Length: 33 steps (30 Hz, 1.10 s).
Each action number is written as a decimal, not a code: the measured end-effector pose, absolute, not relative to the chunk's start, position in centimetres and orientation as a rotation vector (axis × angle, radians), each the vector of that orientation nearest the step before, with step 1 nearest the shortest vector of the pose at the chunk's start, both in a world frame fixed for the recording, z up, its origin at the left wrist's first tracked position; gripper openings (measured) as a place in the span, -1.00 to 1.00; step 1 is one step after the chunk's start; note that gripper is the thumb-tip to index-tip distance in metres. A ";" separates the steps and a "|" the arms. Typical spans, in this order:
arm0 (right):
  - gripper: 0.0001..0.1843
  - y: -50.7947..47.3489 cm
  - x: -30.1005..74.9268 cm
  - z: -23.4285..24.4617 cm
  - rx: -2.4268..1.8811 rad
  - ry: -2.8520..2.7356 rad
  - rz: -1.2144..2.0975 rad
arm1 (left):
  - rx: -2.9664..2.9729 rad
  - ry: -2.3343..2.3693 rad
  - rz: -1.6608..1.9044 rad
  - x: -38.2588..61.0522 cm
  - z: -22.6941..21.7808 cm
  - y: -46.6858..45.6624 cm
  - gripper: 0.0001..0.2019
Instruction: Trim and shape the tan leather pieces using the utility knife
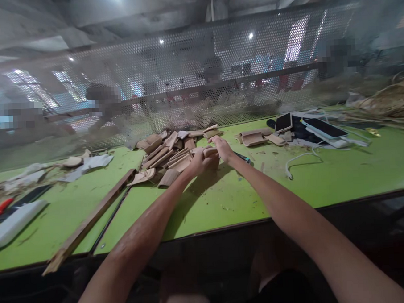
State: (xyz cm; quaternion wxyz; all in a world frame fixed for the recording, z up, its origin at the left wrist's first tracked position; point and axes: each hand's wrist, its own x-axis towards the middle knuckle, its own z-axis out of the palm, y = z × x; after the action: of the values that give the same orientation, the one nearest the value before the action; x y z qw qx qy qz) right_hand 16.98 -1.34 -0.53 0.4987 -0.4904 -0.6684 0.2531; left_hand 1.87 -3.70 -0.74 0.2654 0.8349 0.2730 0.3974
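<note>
A curved, tan, bamboo-like piece (210, 153) is sitting at the left hand (198, 163), just right of an uneven heap of similar curved tan pieces (168, 155) on the lime-green worktop (220, 200). Because the heap's pieces are overlapping at odd angles, a nudge from that hand could be enough to set some sliding. A slim, dark-and-teal tool (244, 158) is lying close beside the right forearm; its far end is staying hidden, so if there is an edge there, a careless sweep of the arm could cause a cut. A loose grip could also be letting the curved piece roll.

The left fingers are apparently curling around the piece, with little gap showing. The right hand (224, 149) is reaching in from the other side, its fingers partly extended and close together; whether they are touching the piece, I cannot tell.
</note>
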 end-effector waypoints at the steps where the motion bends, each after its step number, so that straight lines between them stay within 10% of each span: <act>1: -0.70 -1.4 16.9 -0.5 -1.179 -1.648 0.579 | 2.257 0.723 1.079 1.9 -0.8 -3.6 -0.69; 33: -0.71 -1.2 17.6 0.4 -1.250 -1.664 0.618 | 2.238 0.774 1.053 2.6 -0.4 -4.1 -0.72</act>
State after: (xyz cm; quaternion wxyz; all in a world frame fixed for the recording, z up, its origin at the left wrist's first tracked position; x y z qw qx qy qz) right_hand 17.57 -1.21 0.35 0.4666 -0.5094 -0.6779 0.2517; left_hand 2.60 -4.12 -0.41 0.2715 0.8311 0.2874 0.3911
